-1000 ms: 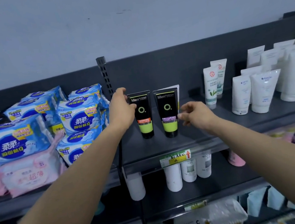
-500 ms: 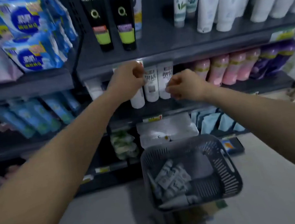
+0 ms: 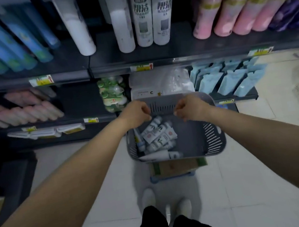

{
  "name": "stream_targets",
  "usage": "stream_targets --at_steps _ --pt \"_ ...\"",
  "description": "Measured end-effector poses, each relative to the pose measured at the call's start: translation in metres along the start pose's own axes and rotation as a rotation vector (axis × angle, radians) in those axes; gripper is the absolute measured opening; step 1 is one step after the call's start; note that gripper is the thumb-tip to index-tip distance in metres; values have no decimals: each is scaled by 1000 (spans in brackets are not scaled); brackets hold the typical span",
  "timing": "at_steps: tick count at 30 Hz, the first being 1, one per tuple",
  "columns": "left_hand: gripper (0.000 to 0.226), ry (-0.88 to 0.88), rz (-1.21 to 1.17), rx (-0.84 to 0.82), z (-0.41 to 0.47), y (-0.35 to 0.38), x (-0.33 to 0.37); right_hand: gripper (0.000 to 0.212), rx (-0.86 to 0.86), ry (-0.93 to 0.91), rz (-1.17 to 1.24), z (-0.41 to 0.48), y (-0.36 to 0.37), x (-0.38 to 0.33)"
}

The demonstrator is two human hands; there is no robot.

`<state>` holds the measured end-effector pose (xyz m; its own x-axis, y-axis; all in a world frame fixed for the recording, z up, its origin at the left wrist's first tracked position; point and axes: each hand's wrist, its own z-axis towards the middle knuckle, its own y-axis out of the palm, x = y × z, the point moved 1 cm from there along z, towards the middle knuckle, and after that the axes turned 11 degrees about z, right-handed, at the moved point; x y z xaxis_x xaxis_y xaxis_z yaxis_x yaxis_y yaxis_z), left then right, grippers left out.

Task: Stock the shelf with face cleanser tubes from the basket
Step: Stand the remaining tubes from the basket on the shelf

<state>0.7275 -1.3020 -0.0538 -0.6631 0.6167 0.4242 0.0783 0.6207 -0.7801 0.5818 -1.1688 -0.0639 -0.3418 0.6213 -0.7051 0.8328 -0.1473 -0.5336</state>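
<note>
A person's left hand (image 3: 137,115) and right hand (image 3: 192,108) hover over a grey basket (image 3: 213,139), fingers loosely curled, holding nothing. The face cleanser tubes (image 3: 157,133) lie heaped just below the left hand, down and aside from the right. The heap is crisscrossed, so a hasty grab could drag neighbours out. Leaning on the rim might tip the basket off its cardboard box (image 3: 177,167).
</note>
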Motion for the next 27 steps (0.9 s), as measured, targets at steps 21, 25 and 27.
stream_targets --at_steps 21,25,27 --pt "15 -258 48 -315 137 157 -91 39 -182 304 -110 121 115 143" --pt "36 -295 71 -311 151 177 -97 42 -149 386 14 133 127 160" --pt "36 -303 100 -337 155 184 -98 42 -131 408 41 140 131 165"
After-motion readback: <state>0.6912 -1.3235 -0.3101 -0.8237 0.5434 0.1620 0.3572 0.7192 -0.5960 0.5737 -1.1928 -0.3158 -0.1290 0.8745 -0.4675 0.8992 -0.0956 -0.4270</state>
